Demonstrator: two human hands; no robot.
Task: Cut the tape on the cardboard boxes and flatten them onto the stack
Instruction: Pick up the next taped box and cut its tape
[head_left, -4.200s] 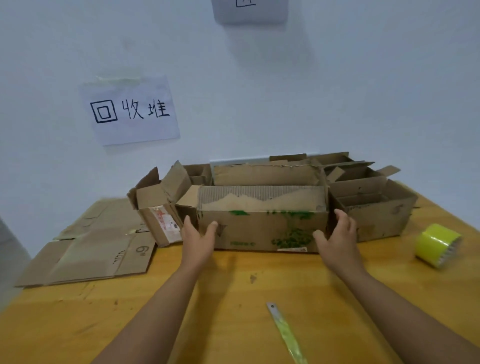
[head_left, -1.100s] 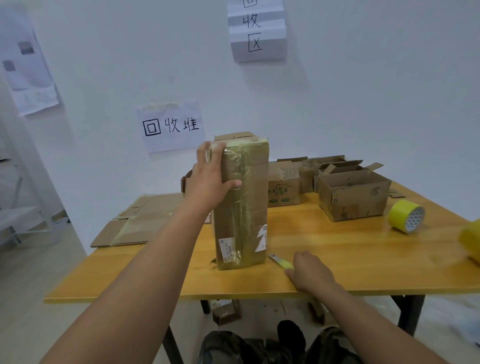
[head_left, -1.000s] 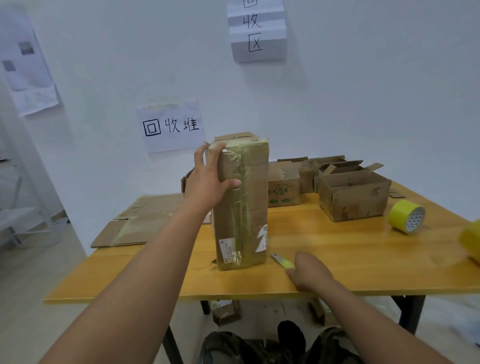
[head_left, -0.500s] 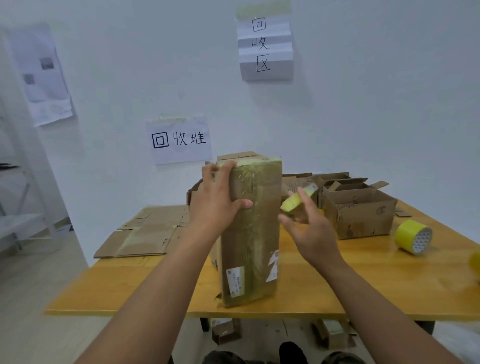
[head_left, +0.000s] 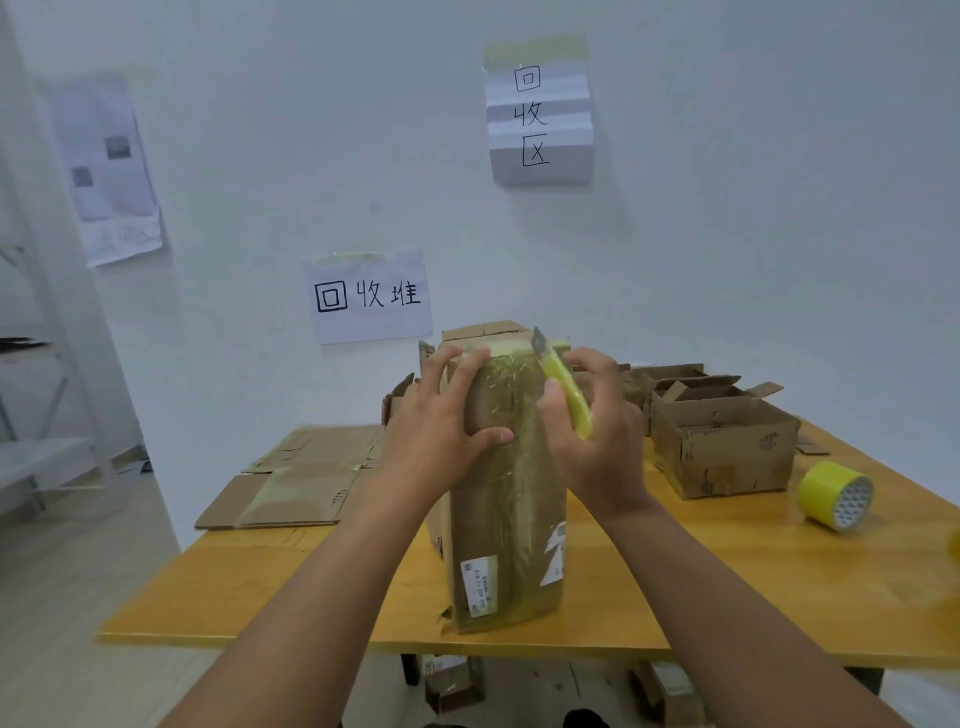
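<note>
Rising, right hand (head_left: 592, 441) brought knife (head_left: 563, 387) to box (head_left: 506, 519) top.

glossy taped cardboard box (head_left: 506, 499); smooth wood table (head_left: 649, 582); plastic knife (head_left: 569, 395).

Tall taped cardboard box (head_left: 506, 499) standing upright on end near front edge of surface, still sealed, glossy tape along front face. Yellow cutter (head_left: 566, 389) tilted, blade at box top edge. Flattened cardboard stack (head_left: 296, 480) lying left; open boxes (head_left: 722, 441) right behind.

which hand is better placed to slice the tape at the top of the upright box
Right. The right hand already grips the yellow utility knife, its blade up by the taped top edge of the upright box. The left hand grips the box's side, steadying it.
</note>
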